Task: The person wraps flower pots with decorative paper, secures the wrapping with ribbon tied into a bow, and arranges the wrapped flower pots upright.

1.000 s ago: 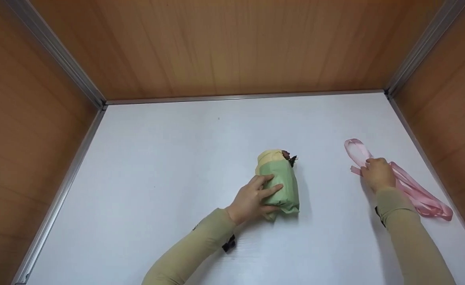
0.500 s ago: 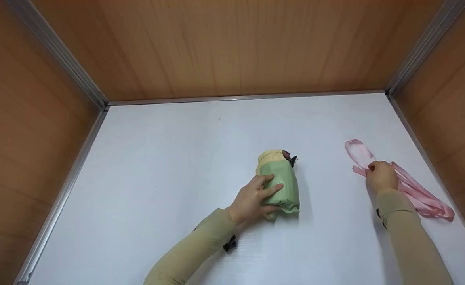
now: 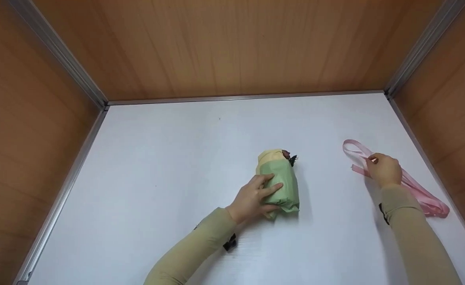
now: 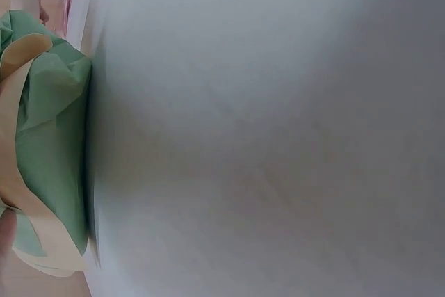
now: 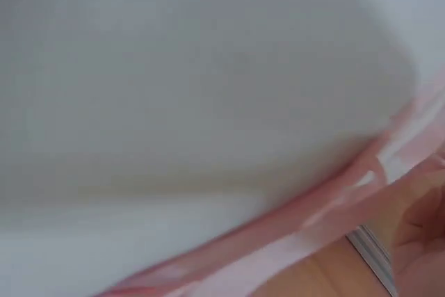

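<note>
Near the middle of the table lies a bundle wrapped in green and cream paper (image 3: pixel 288 190), dark brown crinkled bits poking from its far end. My left hand (image 3: pixel 250 200) holds it from the left, fingers spread across the green paper. In the left wrist view, the folded green wrapping (image 4: pixel 59 123) has a cream edge with a fingertip against it. Over at the right, my right hand (image 3: pixel 387 170) pinches a pink satin ribbon (image 3: pixel 430 202) between thumb and fingers. One loop of it extends beyond the fingertips; in the right wrist view the ribbon (image 5: pixel 299 241) runs diagonally.
The white tabletop (image 3: pixel 169 158) is enclosed by wood-grain panels (image 3: pixel 232 47) at the back and both sides. Metal trim (image 3: pixel 248 97) follows the table's edges. The ribbon's gathered end lies close to the right-hand panel.
The right hand has shifted slightly right and away from me, lifting part of the ribbon so its loop has narrowed and twisted. The left hand and the wrapped bundle have stayed put.
</note>
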`<state>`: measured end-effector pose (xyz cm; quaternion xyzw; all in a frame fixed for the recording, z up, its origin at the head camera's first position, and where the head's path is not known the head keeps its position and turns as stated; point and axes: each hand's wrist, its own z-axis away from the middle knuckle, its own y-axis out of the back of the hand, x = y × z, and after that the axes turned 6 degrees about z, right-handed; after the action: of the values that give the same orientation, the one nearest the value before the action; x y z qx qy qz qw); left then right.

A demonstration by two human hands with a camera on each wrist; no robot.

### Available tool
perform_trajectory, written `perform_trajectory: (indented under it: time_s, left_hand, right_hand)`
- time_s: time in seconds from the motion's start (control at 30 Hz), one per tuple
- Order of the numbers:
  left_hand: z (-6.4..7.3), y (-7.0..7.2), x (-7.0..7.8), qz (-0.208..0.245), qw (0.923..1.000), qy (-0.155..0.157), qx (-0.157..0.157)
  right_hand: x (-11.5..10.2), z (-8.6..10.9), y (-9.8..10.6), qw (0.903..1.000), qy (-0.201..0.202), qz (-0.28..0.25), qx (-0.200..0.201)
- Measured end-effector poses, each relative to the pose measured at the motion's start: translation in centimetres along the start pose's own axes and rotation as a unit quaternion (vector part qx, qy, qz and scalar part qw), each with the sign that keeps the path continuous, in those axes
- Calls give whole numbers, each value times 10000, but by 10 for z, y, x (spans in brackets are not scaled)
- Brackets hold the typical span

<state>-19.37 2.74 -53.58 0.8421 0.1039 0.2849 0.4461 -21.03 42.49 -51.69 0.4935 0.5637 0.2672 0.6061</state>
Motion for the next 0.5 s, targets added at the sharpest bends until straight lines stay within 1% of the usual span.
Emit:
perform_trajectory:
  time_s: [0.1,0.17,0.23,0.3,0.37,0.5]
  left_hand:
    - [-1,-1,-1,-1,10000,-1,0]
    - [-1,-1,-1,-12,10000,-10,6]
    - [-2,-2,-1,-22,10000,-13,12]
    - [-3,-2,-1,-40,10000,-1,13]
    - [-4,-3,-1,-88,10000,14,0]
    - [-5,-4,-1,-111,9999,65,-37]
  right_hand:
    - [-7,-5,6,9995,102,-290,8]
    - [-12,-8,9,9978,128,-637,-128]
    - [-18,-11,11,9931,111,-1103,-391]
    - [-23,-14,12,9863,119,-1506,-660]
    - [-30,-17,12,9770,166,-1905,-946]
    - [-46,-22,6,9570,412,-2527,-1364]
